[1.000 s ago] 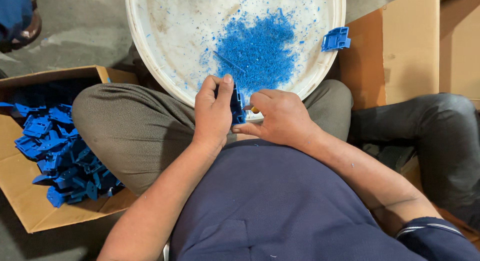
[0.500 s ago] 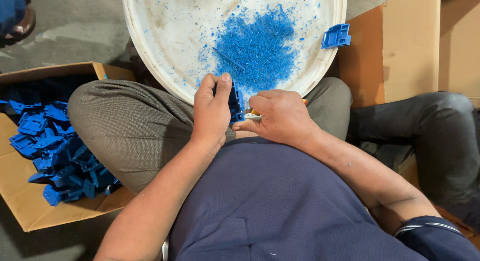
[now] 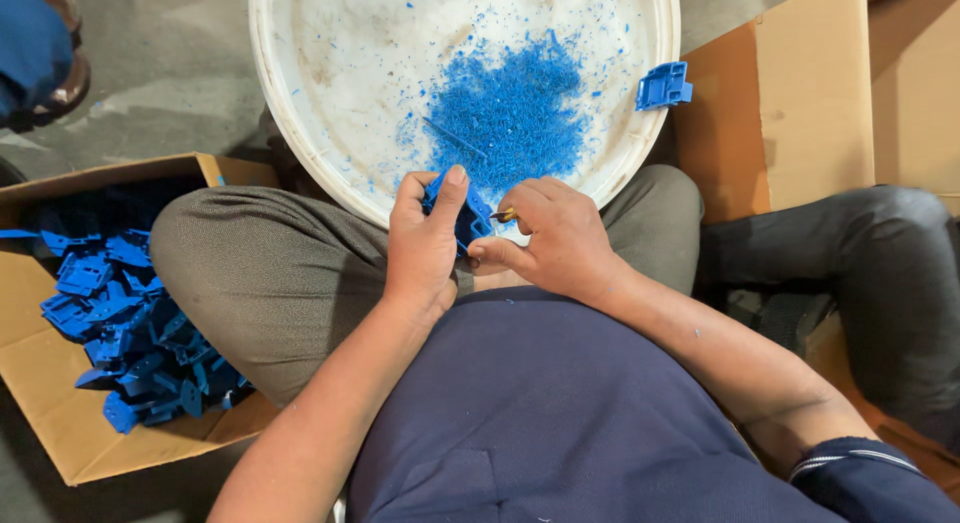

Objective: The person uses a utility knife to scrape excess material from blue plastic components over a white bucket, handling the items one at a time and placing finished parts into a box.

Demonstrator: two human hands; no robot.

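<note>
My left hand (image 3: 425, 248) grips a small blue plastic part (image 3: 470, 218) over my lap, thumb on top. My right hand (image 3: 550, 238) holds a small blade tool (image 3: 503, 215) with a yellowish tip against the part's right side; most of the tool is hidden in my fist. Just beyond my hands stands a wide white tub (image 3: 300, 133) with a heap of blue plastic shavings (image 3: 510, 118) inside.
A cardboard box (image 3: 60, 433) at my left holds several blue plastic parts (image 3: 120, 333). One blue part (image 3: 662, 86) rests on the tub's right rim. More cardboard (image 3: 790, 93) lies at the right, next to another person's dark-trousered leg (image 3: 860, 253).
Both hands stay together at the tub's near rim. The left thumb has shifted slightly on the blue part; the view has drifted a little.
</note>
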